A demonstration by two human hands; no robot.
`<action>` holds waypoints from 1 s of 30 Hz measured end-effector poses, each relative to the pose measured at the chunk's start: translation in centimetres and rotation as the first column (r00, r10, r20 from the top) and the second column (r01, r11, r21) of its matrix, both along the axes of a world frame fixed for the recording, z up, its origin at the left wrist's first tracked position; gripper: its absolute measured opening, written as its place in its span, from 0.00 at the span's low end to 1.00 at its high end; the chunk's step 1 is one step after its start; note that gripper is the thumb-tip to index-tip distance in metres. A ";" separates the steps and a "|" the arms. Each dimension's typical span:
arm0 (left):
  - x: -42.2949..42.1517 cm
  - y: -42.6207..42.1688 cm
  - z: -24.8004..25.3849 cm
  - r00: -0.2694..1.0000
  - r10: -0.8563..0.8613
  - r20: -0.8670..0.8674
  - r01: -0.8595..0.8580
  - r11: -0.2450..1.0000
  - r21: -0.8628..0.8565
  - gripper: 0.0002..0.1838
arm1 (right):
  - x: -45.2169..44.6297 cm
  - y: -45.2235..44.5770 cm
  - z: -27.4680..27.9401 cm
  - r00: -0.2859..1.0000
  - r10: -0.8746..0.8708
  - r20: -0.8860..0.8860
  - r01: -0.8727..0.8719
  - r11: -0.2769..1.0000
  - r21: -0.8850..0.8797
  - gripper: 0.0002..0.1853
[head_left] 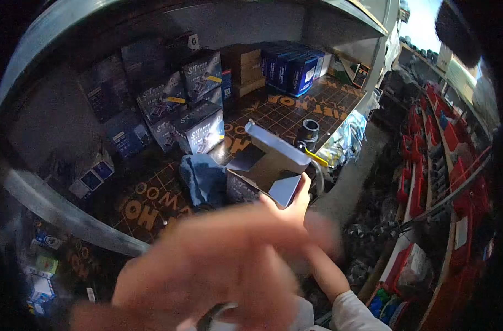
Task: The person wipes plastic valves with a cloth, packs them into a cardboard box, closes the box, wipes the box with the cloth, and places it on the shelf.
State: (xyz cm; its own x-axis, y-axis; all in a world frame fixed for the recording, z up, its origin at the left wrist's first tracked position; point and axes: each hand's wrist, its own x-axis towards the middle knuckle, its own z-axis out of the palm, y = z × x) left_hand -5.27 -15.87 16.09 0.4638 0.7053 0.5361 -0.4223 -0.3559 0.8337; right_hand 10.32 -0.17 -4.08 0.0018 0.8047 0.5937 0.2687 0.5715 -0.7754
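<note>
An open cardboard box (241, 186) stands at the shelf's front with its flaps raised. My right hand (292, 209) grips its near right corner, thumb and fingers on either side of the wall. Close to the camera, my left hand (224, 259) crosses the lower view, smeared by motion, so its fingers cannot be read. Just behind the box is a dark ball valve (308, 131) with a yellow lever. A crumpled blue-grey cloth (200, 176) lies against the box's left side.
Printed valve boxes (199, 129) are stacked at the shelf's left. Blue boxes (290, 69) and brown cartons (246, 66) line its back. Plastic-wrapped items (348, 140) hang by the right edge. Across a narrow aisle, red bins (411, 146) fill a rack.
</note>
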 end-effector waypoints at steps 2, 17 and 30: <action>0.7 -1.6 -0.9 0.969 0.103 0.222 -0.110 0.994 0.018 0.23 | 0.0 0.2 0.5 1.000 0.019 -0.010 -0.020 0.999 -0.045 0.50; -3.8 -6.8 0.6 0.725 0.625 0.288 -0.688 0.671 0.276 0.14 | 0.3 0.0 0.2 0.998 0.047 0.034 -0.047 0.999 0.004 0.50; -3.8 -7.7 -0.4 0.811 0.342 0.474 -0.476 0.857 0.197 0.13 | -0.3 -0.2 0.7 0.997 -0.001 0.079 0.000 1.000 0.018 0.50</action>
State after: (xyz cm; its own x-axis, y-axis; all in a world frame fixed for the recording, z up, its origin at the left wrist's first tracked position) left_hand -9.10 -23.59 15.70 -0.1415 0.5561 0.8190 -0.4559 -0.7710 0.4447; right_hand 10.03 -0.40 -3.38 -0.0453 0.7940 0.6062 0.3292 0.5848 -0.7413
